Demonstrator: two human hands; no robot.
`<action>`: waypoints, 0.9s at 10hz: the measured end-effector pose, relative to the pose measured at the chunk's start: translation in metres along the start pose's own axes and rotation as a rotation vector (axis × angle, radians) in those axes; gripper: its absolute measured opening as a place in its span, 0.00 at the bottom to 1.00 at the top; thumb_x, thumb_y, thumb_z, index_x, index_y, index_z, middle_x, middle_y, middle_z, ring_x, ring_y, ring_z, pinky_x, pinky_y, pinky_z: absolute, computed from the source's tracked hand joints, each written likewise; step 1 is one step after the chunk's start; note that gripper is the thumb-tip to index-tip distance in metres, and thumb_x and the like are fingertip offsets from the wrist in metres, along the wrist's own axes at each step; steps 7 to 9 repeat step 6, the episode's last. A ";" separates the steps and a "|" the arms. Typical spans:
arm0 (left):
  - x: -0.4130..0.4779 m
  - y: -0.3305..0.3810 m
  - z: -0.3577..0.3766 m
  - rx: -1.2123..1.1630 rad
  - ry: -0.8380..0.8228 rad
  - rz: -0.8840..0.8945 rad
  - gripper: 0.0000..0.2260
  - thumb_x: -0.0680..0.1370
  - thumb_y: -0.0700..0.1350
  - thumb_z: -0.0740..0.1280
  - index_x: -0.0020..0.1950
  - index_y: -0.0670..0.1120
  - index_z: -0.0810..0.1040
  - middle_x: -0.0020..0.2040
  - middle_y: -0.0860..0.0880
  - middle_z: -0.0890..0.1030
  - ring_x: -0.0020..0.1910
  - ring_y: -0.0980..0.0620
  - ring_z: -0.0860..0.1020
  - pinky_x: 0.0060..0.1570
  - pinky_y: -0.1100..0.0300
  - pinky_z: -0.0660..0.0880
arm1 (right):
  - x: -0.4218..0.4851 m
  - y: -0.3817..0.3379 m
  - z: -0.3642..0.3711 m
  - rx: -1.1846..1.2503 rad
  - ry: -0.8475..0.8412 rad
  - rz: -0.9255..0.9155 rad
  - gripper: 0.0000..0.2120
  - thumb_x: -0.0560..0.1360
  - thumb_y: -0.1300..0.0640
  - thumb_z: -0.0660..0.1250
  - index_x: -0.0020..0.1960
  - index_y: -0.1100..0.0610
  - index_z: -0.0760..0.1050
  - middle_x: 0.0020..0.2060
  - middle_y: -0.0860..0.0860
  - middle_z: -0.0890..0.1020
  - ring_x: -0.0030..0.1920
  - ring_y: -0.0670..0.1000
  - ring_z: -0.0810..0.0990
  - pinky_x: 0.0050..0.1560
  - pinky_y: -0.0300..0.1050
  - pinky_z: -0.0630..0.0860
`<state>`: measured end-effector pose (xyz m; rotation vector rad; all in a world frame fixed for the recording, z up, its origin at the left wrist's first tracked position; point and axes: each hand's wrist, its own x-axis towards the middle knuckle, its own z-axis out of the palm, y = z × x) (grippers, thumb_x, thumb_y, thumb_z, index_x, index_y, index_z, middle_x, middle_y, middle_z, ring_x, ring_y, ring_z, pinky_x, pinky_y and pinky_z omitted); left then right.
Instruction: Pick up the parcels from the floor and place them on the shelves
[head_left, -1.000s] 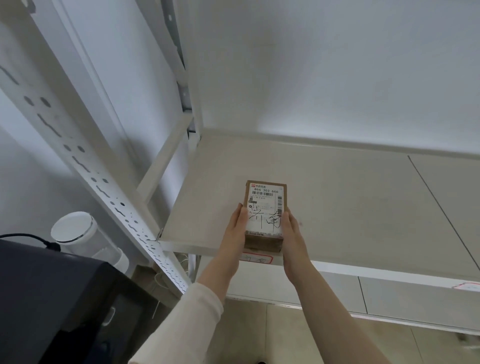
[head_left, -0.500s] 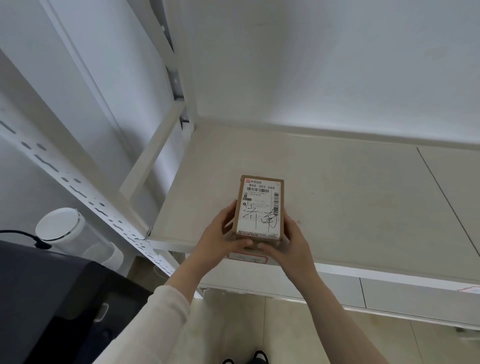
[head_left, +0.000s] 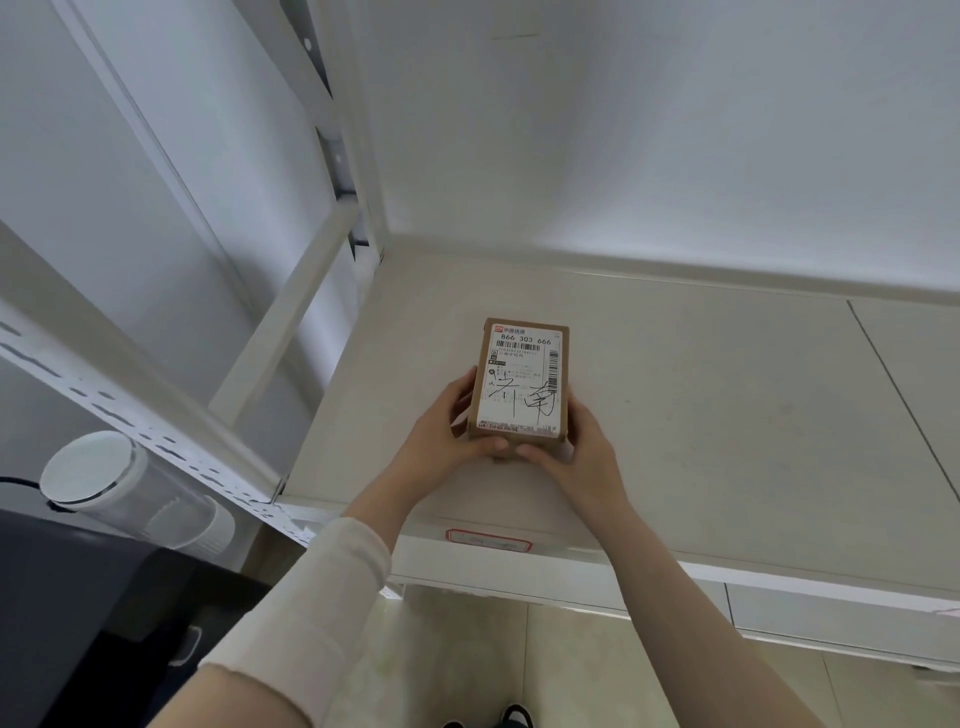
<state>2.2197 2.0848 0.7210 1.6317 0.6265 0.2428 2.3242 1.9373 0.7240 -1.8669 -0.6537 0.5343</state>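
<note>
1. I saw one parcel (head_left: 521, 384), a small brown box with a white label on top, over the left part of the shelf (head_left: 727, 415). Handwritten black marks crossed the label's lower half.
2. My left hand (head_left: 444, 434) was closed on the parcel's left side and near corner, thumb along the near edge.
3. My right hand (head_left: 582, 457) was closed on the right side and near corner, thumb tip meeting the near edge just beside the left thumb.
4. The parcel lay flat, label up, its long side running away from me. I couldn't tell whether its base touched the shelf board or sat just above it.
5. The shelf was a pale board in a white metal frame, with a perforated post (head_left: 156, 431) slanting down the left side.
6. A red-bordered tag (head_left: 488, 541) sat on the shelf's front edge, under my wrists.
7. A cream sleeve (head_left: 311, 613) covered the left forearm; the right forearm was bare.
8. Left of the post stood a white cylinder (head_left: 124, 493), next to a black unit (head_left: 78, 623).
9. Shoe tips (head_left: 511, 717) showed on the tiled floor at the bottom edge.
</note>
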 end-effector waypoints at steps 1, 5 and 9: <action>0.009 0.001 -0.002 0.002 -0.009 0.015 0.42 0.66 0.39 0.77 0.76 0.48 0.62 0.71 0.50 0.72 0.73 0.54 0.68 0.61 0.67 0.73 | 0.008 0.000 -0.001 0.002 0.003 -0.019 0.39 0.66 0.61 0.75 0.73 0.54 0.62 0.64 0.47 0.75 0.66 0.48 0.72 0.59 0.31 0.69; 0.001 0.008 0.002 -0.032 -0.045 -0.074 0.46 0.71 0.34 0.73 0.80 0.44 0.46 0.79 0.46 0.58 0.78 0.49 0.60 0.74 0.55 0.62 | 0.004 -0.002 0.001 0.066 0.010 0.104 0.47 0.69 0.59 0.74 0.78 0.56 0.47 0.74 0.51 0.65 0.74 0.50 0.64 0.70 0.43 0.65; -0.011 0.010 0.000 -0.076 0.017 -0.066 0.44 0.73 0.34 0.71 0.79 0.43 0.46 0.80 0.46 0.55 0.78 0.50 0.57 0.72 0.60 0.60 | -0.007 -0.006 0.005 0.084 0.066 0.136 0.49 0.68 0.56 0.74 0.78 0.55 0.46 0.76 0.50 0.60 0.75 0.51 0.62 0.73 0.48 0.63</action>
